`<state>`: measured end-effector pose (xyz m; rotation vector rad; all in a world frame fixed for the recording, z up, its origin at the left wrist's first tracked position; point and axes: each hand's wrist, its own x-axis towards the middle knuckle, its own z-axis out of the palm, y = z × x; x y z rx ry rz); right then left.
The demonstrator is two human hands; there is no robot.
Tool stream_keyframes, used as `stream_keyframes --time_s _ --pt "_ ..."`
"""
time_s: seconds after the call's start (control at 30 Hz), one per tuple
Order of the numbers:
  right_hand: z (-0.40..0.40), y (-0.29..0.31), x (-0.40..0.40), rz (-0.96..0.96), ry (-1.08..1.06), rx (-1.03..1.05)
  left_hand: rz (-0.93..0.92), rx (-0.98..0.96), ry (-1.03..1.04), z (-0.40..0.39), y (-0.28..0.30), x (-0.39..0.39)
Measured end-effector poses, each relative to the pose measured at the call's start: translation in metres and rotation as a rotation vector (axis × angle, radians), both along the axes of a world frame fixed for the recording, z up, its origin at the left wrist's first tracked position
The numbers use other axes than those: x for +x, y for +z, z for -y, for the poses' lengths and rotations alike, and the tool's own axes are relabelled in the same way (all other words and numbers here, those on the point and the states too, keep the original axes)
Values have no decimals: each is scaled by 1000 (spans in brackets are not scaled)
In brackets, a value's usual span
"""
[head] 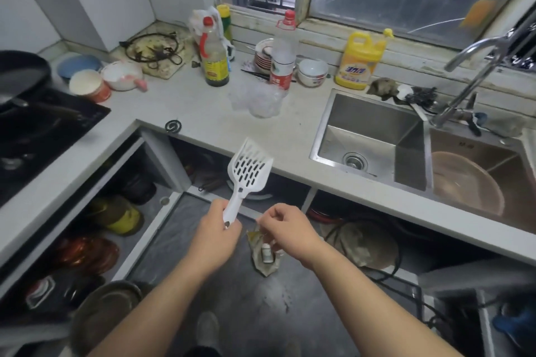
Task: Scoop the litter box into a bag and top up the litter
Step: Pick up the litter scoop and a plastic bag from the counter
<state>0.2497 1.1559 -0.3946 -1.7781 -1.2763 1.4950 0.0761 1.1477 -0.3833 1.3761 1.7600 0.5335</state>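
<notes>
My left hand [218, 233] grips the handle of a white slotted litter scoop [249, 172], whose head points up and away over the counter's front edge. My right hand [285, 230] hovers just right of it with its fingers curled; whether it pinches anything I cannot tell. On the counter behind the scoop lies a crumpled clear plastic bag [256, 100]. No litter box is in view.
A double steel sink [368, 136] with a tap is at the right, a black stove [37, 130] with a pan at the left. Bottles, bowls and a yellow detergent jug [359, 62] line the back. Open shelves under the counter hold pots. Crumpled rubbish [265, 255] lies on the floor.
</notes>
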Motion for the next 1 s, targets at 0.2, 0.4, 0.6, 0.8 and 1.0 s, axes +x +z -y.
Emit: stream_keyframes --time_s 0.2,0.4,0.6,0.8,1.0 --pt "-43 -2 -42 157 -44 37 64 16 57 -46 -9 -65" --pt "-85 -7 -72 327 -148 54 41 34 24 -98 -6 -128" --pt "-133 -1 -84 511 -169 104 62 34 35 -132 -2 -154" --pt "-204 -4 -79 609 -174 160 77 0 77 -166 -10 -158" --pt "-297 -12 -71 619 -139 202 -7 -19 72 -198 -9 -143"
